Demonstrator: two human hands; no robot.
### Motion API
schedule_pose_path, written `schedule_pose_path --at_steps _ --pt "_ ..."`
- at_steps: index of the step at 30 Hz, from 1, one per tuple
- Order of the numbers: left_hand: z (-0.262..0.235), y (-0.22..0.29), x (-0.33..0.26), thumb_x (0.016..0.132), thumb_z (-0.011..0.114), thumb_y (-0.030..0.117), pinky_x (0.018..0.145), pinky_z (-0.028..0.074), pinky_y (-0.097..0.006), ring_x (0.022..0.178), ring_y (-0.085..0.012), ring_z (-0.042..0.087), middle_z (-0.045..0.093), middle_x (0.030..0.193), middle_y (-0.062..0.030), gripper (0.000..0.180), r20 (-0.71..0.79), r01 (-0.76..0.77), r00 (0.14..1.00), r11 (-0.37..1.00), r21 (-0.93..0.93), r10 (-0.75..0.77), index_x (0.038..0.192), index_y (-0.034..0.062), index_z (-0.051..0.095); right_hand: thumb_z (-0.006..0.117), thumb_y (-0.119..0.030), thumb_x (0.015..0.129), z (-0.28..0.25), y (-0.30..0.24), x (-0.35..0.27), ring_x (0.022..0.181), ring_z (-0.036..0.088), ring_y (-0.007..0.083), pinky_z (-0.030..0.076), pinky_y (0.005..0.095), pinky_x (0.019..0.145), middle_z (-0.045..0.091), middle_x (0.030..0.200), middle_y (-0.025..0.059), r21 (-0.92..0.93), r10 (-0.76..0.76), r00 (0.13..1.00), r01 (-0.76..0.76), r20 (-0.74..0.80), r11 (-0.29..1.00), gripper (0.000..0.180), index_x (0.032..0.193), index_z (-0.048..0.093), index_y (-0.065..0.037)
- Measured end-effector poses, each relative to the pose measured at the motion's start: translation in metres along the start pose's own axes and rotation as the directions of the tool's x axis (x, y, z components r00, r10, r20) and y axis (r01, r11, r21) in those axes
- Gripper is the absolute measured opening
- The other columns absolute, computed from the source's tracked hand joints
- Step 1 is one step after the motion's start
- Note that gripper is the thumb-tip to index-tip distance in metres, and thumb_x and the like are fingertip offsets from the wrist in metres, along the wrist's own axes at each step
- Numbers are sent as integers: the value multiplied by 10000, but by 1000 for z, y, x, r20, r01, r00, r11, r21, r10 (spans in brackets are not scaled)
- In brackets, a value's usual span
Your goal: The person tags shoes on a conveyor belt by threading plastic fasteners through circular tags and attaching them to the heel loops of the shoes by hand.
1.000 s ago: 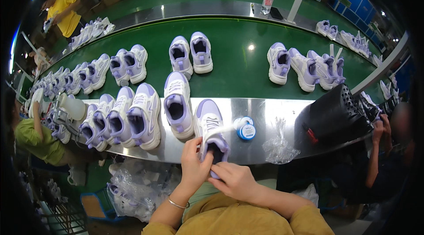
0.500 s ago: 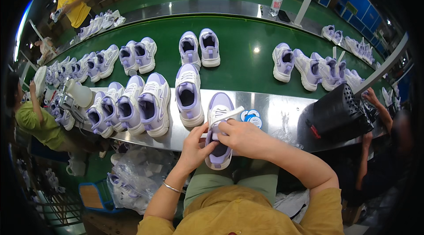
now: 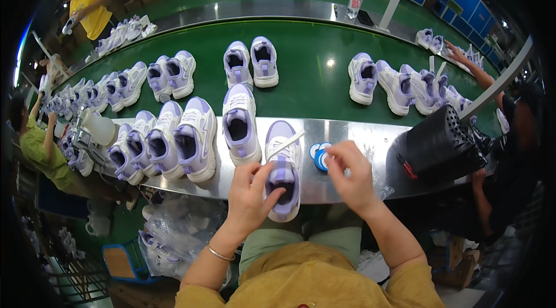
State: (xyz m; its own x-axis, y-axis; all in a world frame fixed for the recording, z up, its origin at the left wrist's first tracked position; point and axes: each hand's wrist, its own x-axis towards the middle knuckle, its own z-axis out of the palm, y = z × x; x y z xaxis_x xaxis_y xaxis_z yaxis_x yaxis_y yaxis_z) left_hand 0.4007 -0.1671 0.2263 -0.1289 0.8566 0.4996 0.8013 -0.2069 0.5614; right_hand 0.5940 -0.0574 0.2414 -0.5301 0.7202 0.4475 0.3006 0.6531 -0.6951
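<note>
- At the near edge of the metal table, the shoe stands upright, toe pointing away from the person, heel at the table's rim.
- The left hand comes up from below and grips the shoe by its left collar: fingers along the outer side, thumb bent over into the opening. Its wrist (the one with the bracelet) is nearly in line with the forearm.
- The right hand is held off the shoe, to its right, back of the hand upward, fingers curled and pointing toward the round blue-and-white labels. The fingertips are at the labels' right edge; whether they pinch one cannot be told.
- The right forearm slants up and inward from the lower right, elbow bent.
- A white strap lies slantwise over the laces, its free end sticking out to the right.
- Half a second ago the right hand was on the shoe, fingers at its tongue; now it has moved across to the labels, leaving the tongue uncovered.
- The left hand has stayed at the same collar.
- At the far right, a co-worker's arm now reaches across the green belt.
</note>
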Motion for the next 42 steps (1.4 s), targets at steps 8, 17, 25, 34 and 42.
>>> schedule_pose_path --at_steps 8,17,25,34,42 --pt "10 -6 5 669 627 -26 655 472 -364 772 -282 550 548 857 -99 215 88 -168 983 983 80 161 875 23 588 606 5 836 36 17 45 707 564 128 453 247 573 572 888 72 547 169 970 -237 173 802 172 1008 620 0" --pt "-9 -44 -19 674 618 -83 664 493 -309 744 -234 580 586 861 -113 230 -56 161 983 961 -224 -178 883 -1 572 668 72 700 40 11 2 721 567 228 462 306 604 583 846 91 184 -277 960 265 41 947 234 919 656 -10" --pt "-7 -53 -28 701 609 -79 692 498 -293 744 -222 598 585 863 -114 205 -83 260 953 926 -274 -292 890 -17 563 604 -29 621 59 -5 -24 689 567 236 472 320 581 571 838 86 -154 -485 872 489 65 859 343 959 635 23" --pt "2 -34 -19 687 606 -85 681 483 -325 745 -259 573 576 845 -127 209 -98 194 972 966 -171 -212 879 -14 565 576 -6 703 60 -14 -56 763 564 270 480 348 668 570 876 115 -171 -290 956 294 48 940 324 1021 608 47" --pt "35 10 66 707 572 -76 697 443 -417 797 -343 529 557 867 -162 163 -71 -137 985 962 235 158 860 -21 560 578 3 797 -69 64 -66 747 570 315 477 380 670 561 820 134 -186 257 926 -314 -278 931 85 869 622 -1"
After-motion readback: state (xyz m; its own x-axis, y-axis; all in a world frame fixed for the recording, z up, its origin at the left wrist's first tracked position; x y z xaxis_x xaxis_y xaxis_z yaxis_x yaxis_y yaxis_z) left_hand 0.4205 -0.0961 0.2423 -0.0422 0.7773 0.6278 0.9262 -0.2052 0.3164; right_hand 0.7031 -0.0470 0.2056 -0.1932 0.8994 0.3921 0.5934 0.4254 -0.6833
